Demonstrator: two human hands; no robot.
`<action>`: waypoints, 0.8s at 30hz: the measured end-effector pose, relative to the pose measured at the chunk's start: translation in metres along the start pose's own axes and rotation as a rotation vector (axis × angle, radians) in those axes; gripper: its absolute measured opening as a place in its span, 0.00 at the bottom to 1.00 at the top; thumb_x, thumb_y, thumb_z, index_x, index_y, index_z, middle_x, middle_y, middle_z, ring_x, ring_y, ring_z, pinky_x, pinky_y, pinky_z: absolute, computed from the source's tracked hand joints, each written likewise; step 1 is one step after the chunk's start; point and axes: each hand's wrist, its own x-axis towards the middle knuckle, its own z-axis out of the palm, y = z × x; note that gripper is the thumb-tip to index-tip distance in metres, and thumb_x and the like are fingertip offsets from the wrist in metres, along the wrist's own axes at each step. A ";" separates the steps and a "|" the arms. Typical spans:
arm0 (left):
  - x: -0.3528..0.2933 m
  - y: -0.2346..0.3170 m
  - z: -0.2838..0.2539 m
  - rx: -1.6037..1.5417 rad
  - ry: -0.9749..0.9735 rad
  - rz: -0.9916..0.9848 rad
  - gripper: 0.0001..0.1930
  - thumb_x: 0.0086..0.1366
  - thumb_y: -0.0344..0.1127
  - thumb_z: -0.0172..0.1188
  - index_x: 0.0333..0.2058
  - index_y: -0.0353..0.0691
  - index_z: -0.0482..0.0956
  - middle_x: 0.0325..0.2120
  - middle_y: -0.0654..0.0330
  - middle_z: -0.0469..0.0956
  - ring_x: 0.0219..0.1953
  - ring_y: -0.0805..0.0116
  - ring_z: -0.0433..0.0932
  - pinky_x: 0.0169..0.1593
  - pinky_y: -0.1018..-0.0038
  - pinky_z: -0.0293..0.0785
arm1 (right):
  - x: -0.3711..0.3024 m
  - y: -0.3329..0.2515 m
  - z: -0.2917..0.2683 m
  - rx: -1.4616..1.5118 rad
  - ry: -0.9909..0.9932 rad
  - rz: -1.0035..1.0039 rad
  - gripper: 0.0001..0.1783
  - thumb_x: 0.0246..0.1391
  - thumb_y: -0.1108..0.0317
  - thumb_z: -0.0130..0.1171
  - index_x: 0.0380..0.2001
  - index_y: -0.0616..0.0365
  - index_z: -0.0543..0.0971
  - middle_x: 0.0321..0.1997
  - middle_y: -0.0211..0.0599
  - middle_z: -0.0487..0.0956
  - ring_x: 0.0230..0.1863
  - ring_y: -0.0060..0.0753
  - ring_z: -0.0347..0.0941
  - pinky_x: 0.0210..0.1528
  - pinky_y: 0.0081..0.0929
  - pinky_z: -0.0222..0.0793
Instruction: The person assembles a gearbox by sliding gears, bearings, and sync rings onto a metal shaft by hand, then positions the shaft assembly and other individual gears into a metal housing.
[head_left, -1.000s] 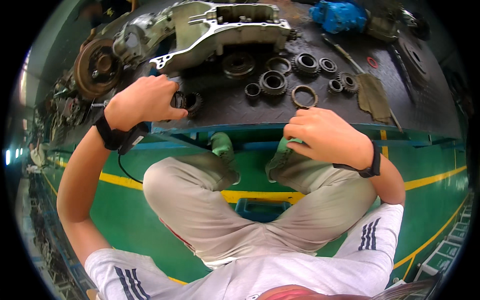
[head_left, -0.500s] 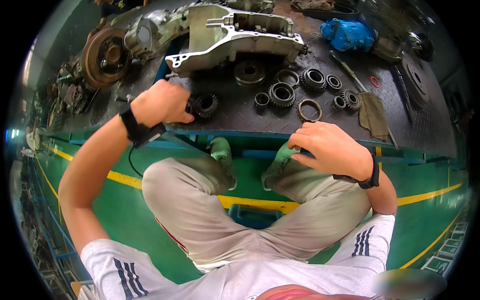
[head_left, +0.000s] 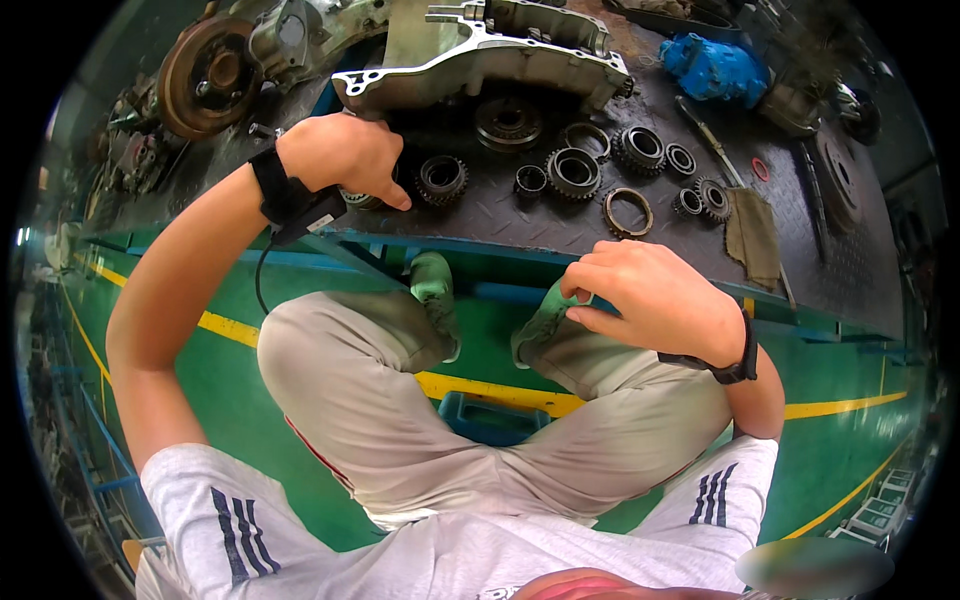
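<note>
My left hand (head_left: 343, 155) is over the left part of the dark metal bench (head_left: 500, 218), back upward and thumb pointing down. Its fingers curl out of sight; a part-hidden round metal piece (head_left: 360, 201) shows beneath, and I cannot make out what they grip. Just right of the thumb, apart from it, lies a toothed gear (head_left: 441, 181). My right hand (head_left: 655, 296) hangs in front of the bench edge, loosely bent, thumb apart from the fingers, holding nothing. The nearest piece to it is a brass-coloured ring (head_left: 628, 213).
Gears and bearings (head_left: 573, 174) lie mid-bench. Behind them stands a large metal housing (head_left: 500, 72). A rusty brake disc (head_left: 207, 78) is at far left, a blue unit (head_left: 713, 70) at back right. A rag (head_left: 752, 235) lies near a long tool (head_left: 710, 140) on the right.
The view has shifted slightly. The gear beside my left hand now sits farther right, with a gap between it and the thumb. My right hand has barely moved.
</note>
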 end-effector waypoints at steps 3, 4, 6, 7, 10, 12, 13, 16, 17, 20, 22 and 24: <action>-0.008 0.001 -0.004 -0.035 0.023 -0.010 0.38 0.64 0.69 0.71 0.56 0.39 0.87 0.56 0.51 0.87 0.60 0.44 0.85 0.60 0.53 0.83 | 0.004 -0.001 0.001 0.009 -0.013 -0.002 0.10 0.63 0.62 0.70 0.37 0.58 0.84 0.33 0.46 0.84 0.41 0.54 0.83 0.45 0.50 0.79; -0.010 0.002 -0.007 -0.059 0.018 -0.013 0.38 0.63 0.69 0.72 0.55 0.39 0.88 0.55 0.50 0.88 0.59 0.43 0.85 0.60 0.52 0.83 | 0.005 -0.001 0.001 0.013 -0.019 -0.007 0.11 0.63 0.62 0.70 0.36 0.58 0.84 0.33 0.47 0.84 0.41 0.55 0.83 0.45 0.50 0.79; -0.007 -0.002 -0.006 -0.040 0.024 -0.018 0.38 0.62 0.69 0.73 0.55 0.38 0.88 0.54 0.49 0.88 0.57 0.42 0.86 0.59 0.52 0.83 | 0.004 -0.001 0.001 0.003 -0.013 -0.013 0.11 0.63 0.62 0.70 0.35 0.59 0.83 0.32 0.47 0.84 0.41 0.55 0.83 0.45 0.51 0.79; -0.006 -0.007 -0.006 -0.020 0.030 -0.027 0.39 0.62 0.69 0.73 0.55 0.38 0.88 0.53 0.47 0.89 0.56 0.41 0.86 0.59 0.51 0.83 | 0.003 -0.001 0.000 -0.008 -0.007 -0.022 0.11 0.62 0.62 0.70 0.34 0.59 0.83 0.32 0.48 0.84 0.41 0.55 0.83 0.45 0.51 0.79; -0.003 -0.019 0.004 -0.043 0.043 -0.023 0.38 0.60 0.66 0.73 0.51 0.34 0.88 0.50 0.44 0.88 0.55 0.42 0.86 0.59 0.54 0.82 | 0.001 0.000 0.001 -0.050 -0.044 -0.021 0.08 0.62 0.63 0.71 0.39 0.54 0.84 0.33 0.37 0.84 0.42 0.47 0.82 0.45 0.45 0.77; -0.006 -0.031 0.008 -0.024 0.031 -0.005 0.38 0.59 0.66 0.73 0.53 0.34 0.88 0.53 0.44 0.87 0.57 0.43 0.86 0.61 0.54 0.81 | -0.001 0.000 0.003 -0.032 -0.034 0.001 0.09 0.62 0.63 0.71 0.41 0.54 0.84 0.33 0.38 0.84 0.42 0.47 0.82 0.45 0.45 0.78; -0.010 -0.036 0.010 -0.045 0.060 -0.027 0.38 0.60 0.66 0.72 0.53 0.35 0.88 0.54 0.45 0.87 0.57 0.44 0.85 0.61 0.55 0.81 | -0.001 -0.001 0.003 -0.016 -0.030 0.015 0.10 0.62 0.63 0.71 0.43 0.54 0.84 0.33 0.39 0.84 0.42 0.48 0.82 0.46 0.46 0.78; -0.014 -0.045 0.013 -0.054 0.061 -0.068 0.39 0.59 0.67 0.72 0.55 0.36 0.89 0.55 0.47 0.86 0.59 0.46 0.84 0.62 0.57 0.80 | -0.003 0.004 0.004 -0.026 -0.006 -0.010 0.12 0.62 0.63 0.71 0.46 0.53 0.84 0.35 0.41 0.84 0.42 0.49 0.83 0.45 0.47 0.78; -0.014 -0.046 0.014 -0.050 0.070 -0.079 0.40 0.58 0.68 0.73 0.55 0.36 0.89 0.54 0.47 0.86 0.58 0.46 0.84 0.62 0.56 0.80 | -0.003 0.004 0.004 -0.012 -0.003 -0.015 0.12 0.62 0.63 0.71 0.46 0.53 0.84 0.35 0.41 0.84 0.42 0.49 0.83 0.45 0.47 0.78; -0.003 -0.048 0.009 -0.032 0.050 -0.085 0.45 0.57 0.71 0.72 0.58 0.36 0.88 0.55 0.47 0.86 0.59 0.46 0.84 0.62 0.57 0.80 | -0.004 0.005 0.001 -0.017 0.010 -0.005 0.13 0.61 0.63 0.70 0.41 0.60 0.81 0.33 0.50 0.85 0.40 0.58 0.85 0.44 0.53 0.81; -0.005 -0.054 0.003 -0.042 -0.070 -0.107 0.47 0.57 0.73 0.71 0.61 0.36 0.86 0.58 0.46 0.86 0.61 0.47 0.84 0.63 0.58 0.80 | -0.004 0.002 0.005 0.004 0.020 0.001 0.15 0.60 0.64 0.69 0.46 0.60 0.80 0.33 0.50 0.86 0.38 0.60 0.85 0.42 0.54 0.81; 0.000 -0.058 0.006 0.012 -0.098 -0.105 0.51 0.55 0.76 0.71 0.64 0.37 0.85 0.62 0.47 0.85 0.63 0.47 0.83 0.66 0.59 0.79 | -0.003 0.009 0.010 -0.003 0.052 -0.032 0.16 0.59 0.67 0.68 0.48 0.62 0.79 0.32 0.51 0.86 0.38 0.60 0.86 0.41 0.54 0.82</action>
